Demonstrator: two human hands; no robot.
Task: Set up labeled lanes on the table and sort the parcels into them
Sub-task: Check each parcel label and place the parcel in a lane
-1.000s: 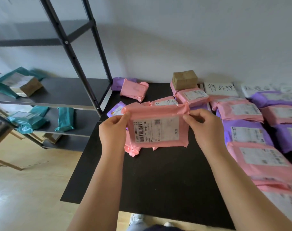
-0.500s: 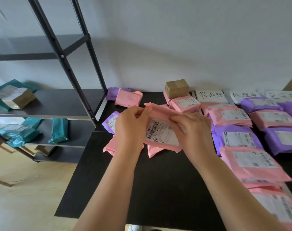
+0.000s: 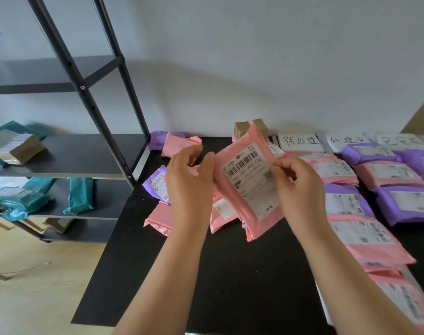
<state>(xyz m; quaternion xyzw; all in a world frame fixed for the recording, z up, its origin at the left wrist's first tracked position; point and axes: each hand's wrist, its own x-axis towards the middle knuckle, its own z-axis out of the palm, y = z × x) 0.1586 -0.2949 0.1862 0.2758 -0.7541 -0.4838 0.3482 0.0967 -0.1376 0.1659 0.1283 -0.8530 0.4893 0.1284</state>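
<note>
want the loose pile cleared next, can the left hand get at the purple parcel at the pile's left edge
Probably yes. The purple parcel lies label up right beside the left hand, nothing on the part that shows. The right hand pinches the pink parcel, so the left seems free to move.

Tilted pink parcel (image 3: 249,189) above the black table (image 3: 230,274)
</note>
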